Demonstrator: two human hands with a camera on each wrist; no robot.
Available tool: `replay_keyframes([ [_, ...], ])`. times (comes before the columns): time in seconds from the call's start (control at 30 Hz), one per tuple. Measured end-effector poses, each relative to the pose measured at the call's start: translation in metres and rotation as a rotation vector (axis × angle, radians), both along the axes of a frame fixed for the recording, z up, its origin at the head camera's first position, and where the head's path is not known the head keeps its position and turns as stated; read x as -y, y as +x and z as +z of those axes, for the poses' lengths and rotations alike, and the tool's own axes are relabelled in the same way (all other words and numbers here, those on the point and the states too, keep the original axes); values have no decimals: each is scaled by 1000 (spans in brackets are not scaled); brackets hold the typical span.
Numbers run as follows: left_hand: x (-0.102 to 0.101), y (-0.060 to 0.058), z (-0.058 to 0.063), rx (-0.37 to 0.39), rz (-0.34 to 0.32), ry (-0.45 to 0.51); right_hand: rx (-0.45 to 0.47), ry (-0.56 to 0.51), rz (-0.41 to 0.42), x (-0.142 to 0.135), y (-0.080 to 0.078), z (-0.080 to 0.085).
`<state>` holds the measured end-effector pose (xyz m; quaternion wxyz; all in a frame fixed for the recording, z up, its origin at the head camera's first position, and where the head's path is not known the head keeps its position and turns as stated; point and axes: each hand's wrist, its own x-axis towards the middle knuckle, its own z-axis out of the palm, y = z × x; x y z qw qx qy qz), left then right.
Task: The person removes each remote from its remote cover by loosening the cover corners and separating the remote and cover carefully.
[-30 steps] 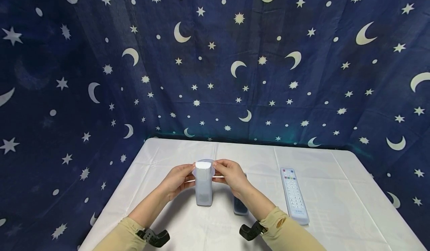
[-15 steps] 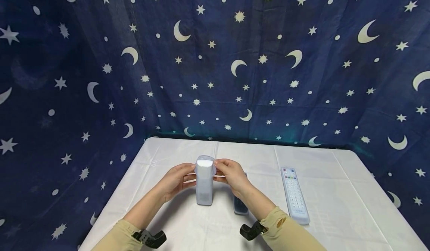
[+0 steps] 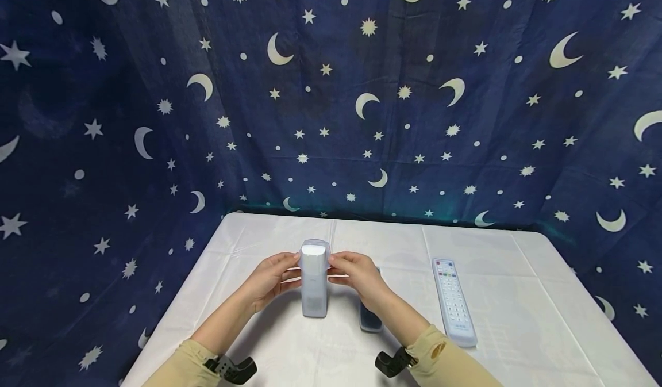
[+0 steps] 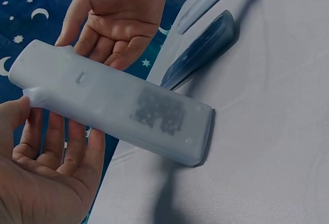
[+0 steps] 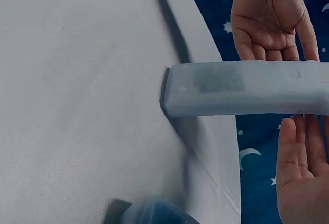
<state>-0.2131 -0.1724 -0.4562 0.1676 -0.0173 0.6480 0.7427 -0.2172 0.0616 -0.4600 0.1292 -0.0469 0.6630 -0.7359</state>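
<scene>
A white remote control (image 3: 314,251) in a translucent silicone cover (image 3: 314,295) stands upright on the table, its back towards me. The cover's upper edge flares out beside and behind the remote's top. My left hand (image 3: 273,278) pinches this edge on the left side between thumb and forefinger, the other fingers spread loosely along the cover. On the opposite side my right hand (image 3: 358,275) pinches the edge, thumb nearest me. In the left wrist view a dark patch (image 4: 157,112) shows through the cover near its lower end.
A dark remote (image 3: 369,318) lies on the white-covered table (image 3: 393,237), partly hidden by my right hand and wrist. Farther right lies a pale remote (image 3: 454,301) with its buttons up. Behind the table hangs a dark blue curtain (image 3: 331,111) with moons and stars.
The cover's flared edge has risen a little behind the remote's top. My right hand has shifted slightly down and its fingers have resettled at the edge. The left hand keeps its place.
</scene>
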Motion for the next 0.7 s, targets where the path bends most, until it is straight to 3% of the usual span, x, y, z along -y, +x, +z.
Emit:
replay_keyframes([
  [0.33,-1,1,-3,-1,-1,-33,-3,-23,1,1,5,0],
  [0.7,1,1,-6,-21,-30,-5,21,-31,8,2,6,-2],
])
